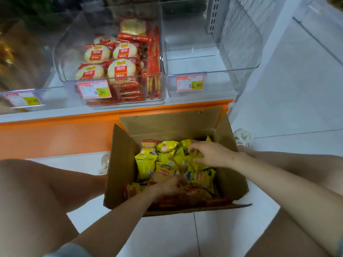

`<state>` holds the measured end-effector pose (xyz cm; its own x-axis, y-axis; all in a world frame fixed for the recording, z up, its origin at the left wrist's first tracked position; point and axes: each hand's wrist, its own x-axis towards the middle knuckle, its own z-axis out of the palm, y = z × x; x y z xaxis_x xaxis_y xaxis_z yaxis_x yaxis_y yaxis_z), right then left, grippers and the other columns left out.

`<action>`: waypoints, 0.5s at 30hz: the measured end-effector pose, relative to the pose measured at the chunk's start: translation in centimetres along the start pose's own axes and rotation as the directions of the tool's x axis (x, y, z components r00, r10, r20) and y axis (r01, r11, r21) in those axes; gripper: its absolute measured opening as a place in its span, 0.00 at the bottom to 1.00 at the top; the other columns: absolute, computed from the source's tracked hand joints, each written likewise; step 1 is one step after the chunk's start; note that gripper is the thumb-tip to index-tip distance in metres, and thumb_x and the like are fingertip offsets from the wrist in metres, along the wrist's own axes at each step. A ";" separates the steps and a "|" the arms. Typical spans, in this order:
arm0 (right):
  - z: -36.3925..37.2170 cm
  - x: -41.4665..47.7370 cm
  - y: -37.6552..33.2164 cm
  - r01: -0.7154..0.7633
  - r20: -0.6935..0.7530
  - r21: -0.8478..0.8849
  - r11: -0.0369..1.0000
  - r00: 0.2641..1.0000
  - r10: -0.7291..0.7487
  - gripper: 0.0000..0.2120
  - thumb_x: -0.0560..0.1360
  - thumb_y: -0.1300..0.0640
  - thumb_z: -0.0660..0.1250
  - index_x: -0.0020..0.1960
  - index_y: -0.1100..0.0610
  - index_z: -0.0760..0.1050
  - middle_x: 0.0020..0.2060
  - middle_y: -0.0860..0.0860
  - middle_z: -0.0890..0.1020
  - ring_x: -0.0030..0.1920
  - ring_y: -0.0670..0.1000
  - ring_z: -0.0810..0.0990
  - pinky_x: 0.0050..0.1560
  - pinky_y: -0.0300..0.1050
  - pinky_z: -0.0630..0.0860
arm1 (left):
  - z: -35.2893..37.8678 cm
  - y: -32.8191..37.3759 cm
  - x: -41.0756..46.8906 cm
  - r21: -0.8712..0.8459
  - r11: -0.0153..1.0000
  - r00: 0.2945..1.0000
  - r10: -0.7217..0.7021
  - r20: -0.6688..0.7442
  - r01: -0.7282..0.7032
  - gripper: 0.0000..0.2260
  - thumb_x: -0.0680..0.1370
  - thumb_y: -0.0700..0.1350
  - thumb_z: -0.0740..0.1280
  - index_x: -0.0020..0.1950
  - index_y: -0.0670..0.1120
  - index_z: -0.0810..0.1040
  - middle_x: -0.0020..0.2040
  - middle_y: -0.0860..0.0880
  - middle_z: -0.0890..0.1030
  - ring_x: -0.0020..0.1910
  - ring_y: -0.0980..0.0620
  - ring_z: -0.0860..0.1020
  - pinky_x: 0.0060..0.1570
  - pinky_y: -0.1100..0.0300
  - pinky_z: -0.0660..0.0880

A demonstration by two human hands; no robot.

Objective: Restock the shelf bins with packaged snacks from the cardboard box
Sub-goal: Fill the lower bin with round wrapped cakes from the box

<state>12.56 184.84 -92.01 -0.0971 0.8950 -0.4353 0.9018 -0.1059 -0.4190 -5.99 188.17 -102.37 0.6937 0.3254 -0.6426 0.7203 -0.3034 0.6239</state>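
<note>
As the box stands now: the cardboard box (pixel 120 164) is nearly full of yellow packets (pixel 146 164), with red packets (pixel 185 201) at its near side, so I judge that most of the restocking is left.
Right grip (pixel 209 154): fingers and thumb are curled on the yellow packets at the far side of the box, and it grasps them.
Left grip (pixel 167 186): nearer to the person than the right grip, low among the packets. It is blurred, so I cannot tell if it grasps one.
Middle bin (pixel 115 103): beyond and above both grips, partly filled with round crackers (pixel 92 54) in red wrappers.
Right bin (pixel 211 71): beyond the right grip. No packet is seen inside, so it probably waits for stock.
Shelf (pixel 74 117): white with an orange edge, just beyond the box.
Floor (pixel 204 234): white tiles under the box. The person's knees are to both sides of the grips.
</note>
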 end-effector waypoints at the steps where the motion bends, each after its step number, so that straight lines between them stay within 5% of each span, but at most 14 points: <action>1: 0.0 0.2 0.0 0.003 -0.001 0.001 1.000 1.000 -0.003 0.18 0.77 0.50 0.65 0.65 0.52 0.70 0.58 0.50 0.76 0.58 0.50 0.75 0.57 0.45 0.72 | 0.3 -0.1 0.2 0.090 0.996 0.998 0.018 0.055 -0.023 0.23 0.71 0.54 0.70 0.60 0.41 0.74 0.57 0.43 0.77 0.56 0.48 0.74 0.55 0.58 0.70; 4: 0.3 0.0 0.6 -0.011 0.035 -0.005 1.000 0.999 0.011 0.17 0.77 0.50 0.64 0.64 0.53 0.71 0.56 0.51 0.77 0.57 0.51 0.76 0.56 0.46 0.72 | 1.1 0.2 0.7 0.390 0.917 0.994 0.056 0.093 -0.088 0.24 0.73 0.58 0.65 0.60 0.40 0.75 0.60 0.37 0.75 0.61 0.41 0.70 0.62 0.53 0.64; 7: 0.9 -0.4 1.4 -0.050 0.094 -0.039 0.998 0.994 0.053 0.17 0.77 0.51 0.64 0.64 0.53 0.70 0.57 0.51 0.77 0.57 0.52 0.76 0.53 0.46 0.72 | 1.2 0.2 1.6 0.436 0.897 0.996 0.084 0.000 -0.076 0.17 0.77 0.52 0.62 0.58 0.41 0.76 0.61 0.37 0.73 0.64 0.41 0.68 0.62 0.53 0.63; 9: 1.0 -0.3 1.8 -0.078 0.138 -0.030 0.997 0.987 0.081 0.19 0.76 0.50 0.66 0.65 0.52 0.70 0.58 0.51 0.77 0.57 0.52 0.75 0.53 0.45 0.72 | 0.5 0.2 1.7 0.326 0.942 0.993 0.101 -0.066 -0.074 0.18 0.75 0.53 0.64 0.57 0.41 0.77 0.58 0.38 0.75 0.60 0.43 0.71 0.57 0.54 0.69; 12: 0.9 0.1 1.8 -0.131 0.214 0.107 0.986 0.971 0.106 0.23 0.73 0.46 0.70 0.65 0.51 0.70 0.55 0.49 0.76 0.54 0.50 0.75 0.52 0.44 0.72 | -1.8 1.0 1.5 -0.057 0.987 0.964 0.133 -0.230 -0.150 0.12 0.74 0.44 0.68 0.53 0.38 0.77 0.48 0.42 0.78 0.47 0.53 0.75 0.44 0.66 0.71; 15: 0.9 0.3 1.8 -0.166 0.205 0.233 0.958 0.972 0.119 0.21 0.70 0.47 0.73 0.58 0.52 0.72 0.49 0.47 0.76 0.50 0.48 0.75 0.47 0.41 0.71 | -4.1 2.2 0.5 -0.422 0.875 0.948 0.114 -0.297 -0.237 0.07 0.75 0.32 0.66 0.46 0.44 0.73 0.39 0.50 0.74 0.36 0.64 0.75 0.37 0.73 0.72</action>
<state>13.74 184.58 -93.59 -0.0737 0.7684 -0.6357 0.7822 -0.3509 -0.5148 -4.07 191.32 -99.54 0.7370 0.5404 -0.4060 0.4624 0.0350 0.8860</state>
